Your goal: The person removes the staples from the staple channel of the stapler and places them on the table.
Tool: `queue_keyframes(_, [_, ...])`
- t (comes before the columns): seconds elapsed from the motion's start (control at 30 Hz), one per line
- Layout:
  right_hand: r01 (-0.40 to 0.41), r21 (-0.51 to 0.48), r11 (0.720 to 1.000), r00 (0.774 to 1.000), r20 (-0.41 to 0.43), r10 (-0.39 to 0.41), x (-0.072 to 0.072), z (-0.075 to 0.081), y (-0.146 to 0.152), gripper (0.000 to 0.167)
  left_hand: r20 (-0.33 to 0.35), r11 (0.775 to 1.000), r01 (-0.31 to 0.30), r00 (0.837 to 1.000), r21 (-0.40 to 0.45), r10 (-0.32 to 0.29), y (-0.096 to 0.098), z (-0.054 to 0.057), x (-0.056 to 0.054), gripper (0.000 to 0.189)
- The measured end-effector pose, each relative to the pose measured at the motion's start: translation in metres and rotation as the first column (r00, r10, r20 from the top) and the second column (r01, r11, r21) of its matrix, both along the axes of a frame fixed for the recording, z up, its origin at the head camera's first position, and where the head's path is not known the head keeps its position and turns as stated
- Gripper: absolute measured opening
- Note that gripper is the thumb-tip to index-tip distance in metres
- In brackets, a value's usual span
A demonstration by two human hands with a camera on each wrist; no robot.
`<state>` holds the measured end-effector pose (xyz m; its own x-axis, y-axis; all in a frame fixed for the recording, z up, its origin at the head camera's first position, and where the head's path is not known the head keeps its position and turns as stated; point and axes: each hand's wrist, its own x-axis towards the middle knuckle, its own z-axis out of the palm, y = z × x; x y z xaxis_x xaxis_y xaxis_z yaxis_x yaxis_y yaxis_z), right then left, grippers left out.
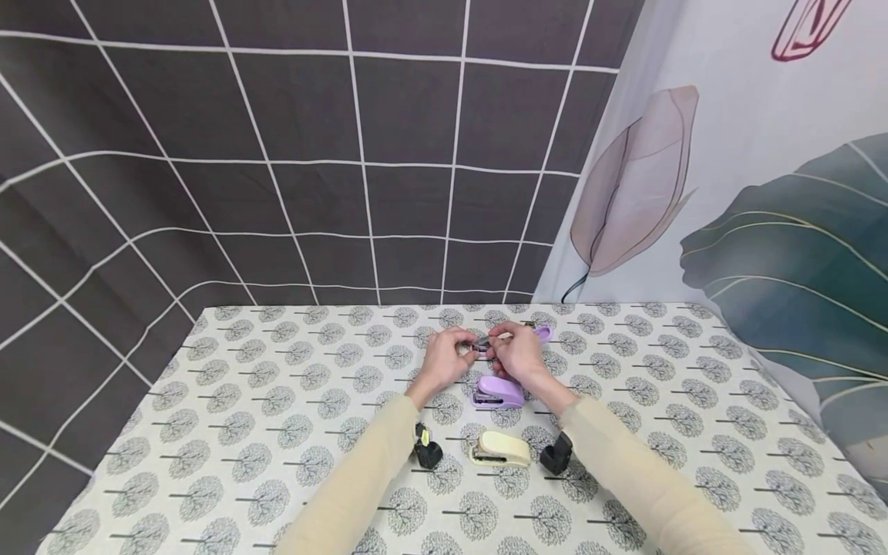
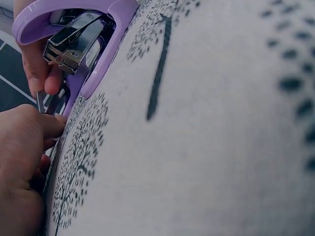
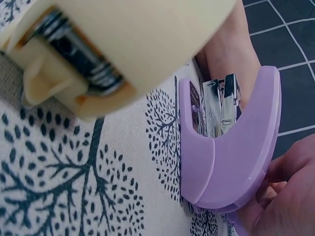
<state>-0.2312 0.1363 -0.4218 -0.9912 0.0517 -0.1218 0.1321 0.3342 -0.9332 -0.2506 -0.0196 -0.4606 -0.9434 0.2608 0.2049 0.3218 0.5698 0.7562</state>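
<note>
My left hand [image 1: 444, 361] and my right hand [image 1: 519, 354] meet around an opened stapler near the far side of the table. Its purple end [image 1: 543, 334] sticks out beyond my right hand; the rest is mostly hidden by fingers. My right thumb and fingers pinch a small silver metal strip [image 2: 40, 102], which slants over the stapler's middle. My left thumb and fingers grip the stapler low at its left end. Just nearer to me rests a second purple stapler [image 1: 498, 392], its metal front facing left. Both wrist views show it close by.
A cream stapler [image 1: 501, 449] lies between my forearms, nearer than the purple ones. A tree-patterned cloth [image 1: 277, 432] covers the table. Behind stands a dark curtain [image 1: 409, 200] with a white grid; a leaf-printed curtain [image 1: 728, 254] hangs at the right.
</note>
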Motion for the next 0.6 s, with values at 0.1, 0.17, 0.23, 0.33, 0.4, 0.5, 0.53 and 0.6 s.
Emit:
queue_keyframes(0.1, [0.001, -0.006, 1.000, 1.000, -0.014, -0.002, 0.001, 0.001, 0.001, 0.017, -0.028, 1.000, 0.000, 1.000, -0.004, 0.000, 0.000, 0.000, 0.000, 0.028])
queue_keyframes(0.17, [0.005, -0.001, 1.000, 1.000, -0.023, -0.005, 0.002, 0.003, 0.002, 0.017, -0.024, 1.000, -0.002, 1.000, 0.001, 0.002, -0.001, -0.001, 0.000, 0.028])
queue_keyframes(0.23, [0.008, -0.001, 1.000, 1.000, -0.026, -0.008, 0.003, 0.005, 0.002, 0.018, -0.009, 1.000, -0.003, 1.000, 0.009, 0.003, -0.001, -0.001, 0.001, 0.029])
queue_keyframes(0.33, [0.004, 0.000, 1.000, 0.999, -0.037, -0.004, 0.005, 0.008, 0.004, 0.019, 0.013, 1.000, -0.002, 1.000, 0.016, 0.001, -0.001, -0.001, 0.002, 0.030])
queue_keyframes(0.4, [-0.004, -0.012, 1.000, 0.999, -0.045, 0.004, 0.006, 0.010, 0.005, 0.019, 0.017, 1.000, 0.001, 1.000, 0.018, -0.002, -0.001, -0.001, 0.001, 0.031])
queue_keyframes(0.5, [-0.017, -0.022, 1.000, 0.997, -0.069, 0.015, 0.007, 0.013, 0.008, 0.019, 0.012, 1.000, 0.003, 1.000, 0.021, -0.003, 0.000, -0.001, 0.001, 0.031])
queue_keyframes(0.53, [-0.020, -0.023, 1.000, 0.997, -0.077, 0.018, 0.008, 0.014, 0.009, 0.019, 0.012, 1.000, 0.004, 1.000, 0.021, -0.004, 0.000, -0.001, 0.001, 0.031])
queue_keyframes(0.6, [-0.023, -0.030, 0.999, 0.996, -0.085, 0.020, 0.009, 0.015, 0.011, 0.019, 0.010, 1.000, 0.003, 1.000, 0.019, -0.004, 0.000, -0.002, 0.000, 0.030])
